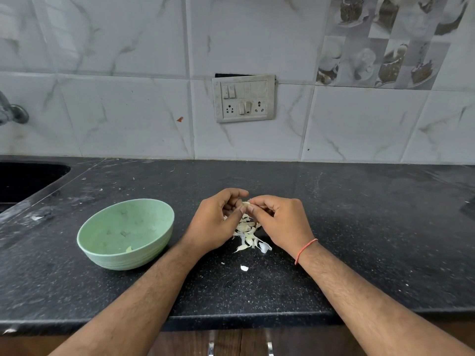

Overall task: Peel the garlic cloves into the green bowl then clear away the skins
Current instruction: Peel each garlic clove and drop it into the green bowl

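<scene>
Left hand: I see my left hand (214, 222) raised just over the worktop (359, 240), fingers (232, 194) curled in around a garlic clove (245, 204)
Right hand: my right hand (279, 222) meets it from the other side, thumb and forefinger pinching the same clove; an orange thread (305, 250) circles that wrist
Clove: held between both hands above the skins, mostly hidden by the fingertips, so I can't tell how much skin is left on it
Skins: a loose pile of garlic skins (248, 235) lies on the worktop directly under the hands, with one stray flake (244, 268) nearer to me
Green bowl: the green bowl (126, 233) stands upright to the left of my left forearm, near but apart from it; one pale piece (128, 249) lies inside near the front wall, possibly a peeled clove
Front edge: the worktop's front edge (231, 318) runs beneath both forearms, with a dark wood cabinet (231, 343) below
Left edge: a black sink (23, 179) cuts into the worktop at far left, behind the bowl, with a tap (12, 113) on the wall above it
Back edge: the tiled wall (128, 111) closes the far side, carrying a switch and socket panel (243, 98)
Open room: bare dark worktop stretches right of my right hand, and between the hands and the wall
In the way: the bowl sits between my hands and the sink
</scene>
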